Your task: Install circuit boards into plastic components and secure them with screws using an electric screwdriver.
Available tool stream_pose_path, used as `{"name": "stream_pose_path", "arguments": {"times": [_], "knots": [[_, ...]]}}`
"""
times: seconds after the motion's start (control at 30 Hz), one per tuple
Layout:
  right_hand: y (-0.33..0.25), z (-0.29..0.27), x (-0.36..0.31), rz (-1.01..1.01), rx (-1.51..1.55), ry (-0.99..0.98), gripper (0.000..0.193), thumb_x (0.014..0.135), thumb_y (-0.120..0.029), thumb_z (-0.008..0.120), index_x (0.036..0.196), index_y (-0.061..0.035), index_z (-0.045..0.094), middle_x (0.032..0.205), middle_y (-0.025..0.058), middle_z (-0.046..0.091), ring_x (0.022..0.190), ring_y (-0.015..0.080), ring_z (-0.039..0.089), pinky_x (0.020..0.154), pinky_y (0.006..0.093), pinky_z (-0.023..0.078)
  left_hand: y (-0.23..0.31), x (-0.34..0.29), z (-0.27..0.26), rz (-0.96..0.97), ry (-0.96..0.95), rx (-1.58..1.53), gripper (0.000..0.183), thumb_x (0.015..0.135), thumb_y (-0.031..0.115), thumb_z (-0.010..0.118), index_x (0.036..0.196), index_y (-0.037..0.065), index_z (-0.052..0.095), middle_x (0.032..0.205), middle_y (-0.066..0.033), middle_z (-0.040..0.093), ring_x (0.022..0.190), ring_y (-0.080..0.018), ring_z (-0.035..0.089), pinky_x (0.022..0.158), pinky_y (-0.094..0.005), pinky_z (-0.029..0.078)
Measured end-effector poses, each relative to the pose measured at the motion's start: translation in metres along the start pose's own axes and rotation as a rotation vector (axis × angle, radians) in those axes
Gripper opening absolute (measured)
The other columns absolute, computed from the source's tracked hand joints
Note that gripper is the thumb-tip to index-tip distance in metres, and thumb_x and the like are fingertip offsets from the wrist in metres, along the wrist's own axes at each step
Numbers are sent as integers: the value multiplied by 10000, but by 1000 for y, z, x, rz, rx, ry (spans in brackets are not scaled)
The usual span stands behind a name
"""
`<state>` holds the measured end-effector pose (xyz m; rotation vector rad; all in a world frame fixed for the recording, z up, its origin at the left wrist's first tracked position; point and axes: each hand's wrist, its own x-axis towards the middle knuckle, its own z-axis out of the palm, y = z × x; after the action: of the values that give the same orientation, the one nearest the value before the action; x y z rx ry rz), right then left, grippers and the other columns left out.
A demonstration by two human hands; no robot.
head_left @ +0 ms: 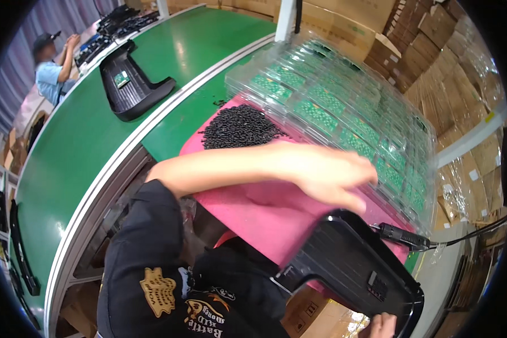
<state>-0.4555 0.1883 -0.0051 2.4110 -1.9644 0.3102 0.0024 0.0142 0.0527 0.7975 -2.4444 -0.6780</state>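
Observation:
My left hand [335, 174] is stretched across the pink mat [253, 211], in front of stacked clear plastic trays [315, 121] of green circuit boards. Its fingers are extended with the thumb apart, and I see nothing in it. Close below the thumb lies a curved black plastic housing [343, 259], tilted and overhanging the mat's near edge. A small dark part [377, 284] sits inside the housing. My right hand [383, 325] grips the housing's near edge at the lower right, mostly cut off by the picture's rim.
A heap of small black pieces, apparently screws [239, 127], lies on the mat. A black electric screwdriver [403, 235] with a cable rests beside the trays. Another black housing [132, 84] holding a circuit board lies on the green conveyor [208, 39]. A person [53, 70] works at far left.

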Motion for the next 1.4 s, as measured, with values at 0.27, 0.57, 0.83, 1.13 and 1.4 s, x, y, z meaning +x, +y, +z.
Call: {"name": "stream_pose_path", "arguments": {"times": [0.27, 0.57, 0.83, 1.13, 1.4], "knots": [[-74, -4, 86, -558, 209, -170, 220, 690, -112, 722, 834, -22, 582, 813, 123, 608, 706, 291, 581, 640, 404, 461, -17, 28, 23, -134, -424, 300, 282, 822, 195, 680, 965, -47, 660, 973, -224, 675, 945, -398, 657, 783, -475, 540], [-182, 18, 317, -617, 367, 243, 333, 830, -10, 612, 1153, -13, 532, 979, 155, 571, 928, 319, 582, 838, 373, 472, -35, 15, 28, 8, -256, 370, 148, 769, 107, 623, 836, -20, 660, 813, -206, 677, 820, -383, 685, 673, -465, 558], [-233, 106, 530, -418, 83, 212, 460, 860, -202, 567, 1303, -94, 507, 1349, 141, 467, 1268, 359, 432, 1023, 473, 408, -29, 6, 24, -105, -137, 419, 71, 718, 98, 635, 702, 48, 681, 709, -148, 679, 698, -316, 699, 583, -429, 549], [-288, 126, 601, -161, -46, -49, 516, 925, -271, 453, 1414, -104, 446, 1559, 60, 278, 1424, 281, 249, 1128, 502, 264, -17, 20, 21, -244, -283, 453, 91, 771, 114, 645, 800, 118, 731, 814, -69, 712, 780, -237, 708, 583, -352, 533], [-254, 88, 555, -618, -118, 456, 445, 897, -194, 522, 1316, -45, 519, 1391, 95, 483, 1328, 261, 390, 1082, 446, 309, -14, 17, 21, -241, -285, 478, 103, 761, 118, 657, 818, 92, 738, 812, -96, 713, 753, -255, 712, 565, -370, 528]]}}
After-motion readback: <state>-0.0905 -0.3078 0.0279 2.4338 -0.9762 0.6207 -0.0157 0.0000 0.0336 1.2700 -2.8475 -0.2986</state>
